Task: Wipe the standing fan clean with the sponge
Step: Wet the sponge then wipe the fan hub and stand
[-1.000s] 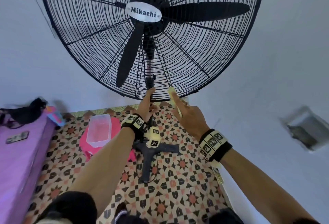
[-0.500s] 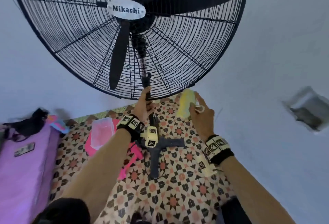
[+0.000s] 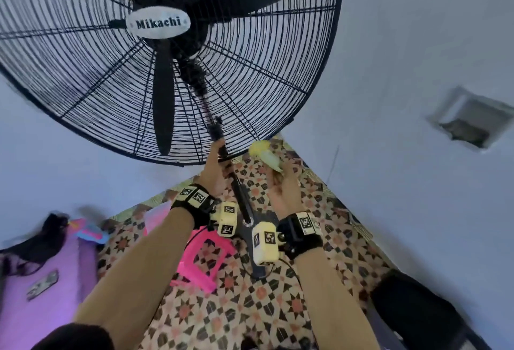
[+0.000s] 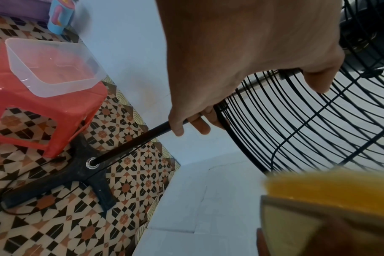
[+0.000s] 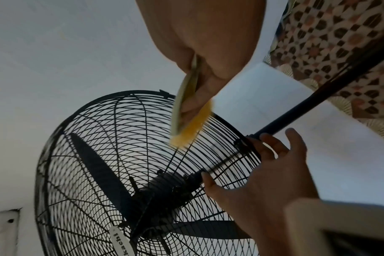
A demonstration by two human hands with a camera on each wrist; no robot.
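My left hand (image 3: 215,173) is wrapped around the fan's black pole (image 4: 131,140), fingers curled over it just under the bottom rim of the wire cage (image 3: 250,77). My right hand (image 3: 283,191) pinches the yellow sponge (image 3: 265,155) between thumb and fingers, and the sponge sticks up from my fingertips right at the lower edge of the cage, to the right of the pole; from my right wrist its yellow tip (image 5: 190,128) lies against the outer wires, though I cannot tell for sure whether it presses on them. The fan (image 3: 158,24) stands in the corner of the room, its cage tilted toward me, with a white badge at the hub reading "Mikachi". The pole runs down into the dark cross-shaped base (image 4: 77,171) on the patterned floor (image 3: 222,308). Just left of the base stands a pink stool (image 4: 55,110) with a clear plastic tub (image 4: 53,65) on top. Further left of the fan a phone (image 3: 43,284) lies on a purple surface.
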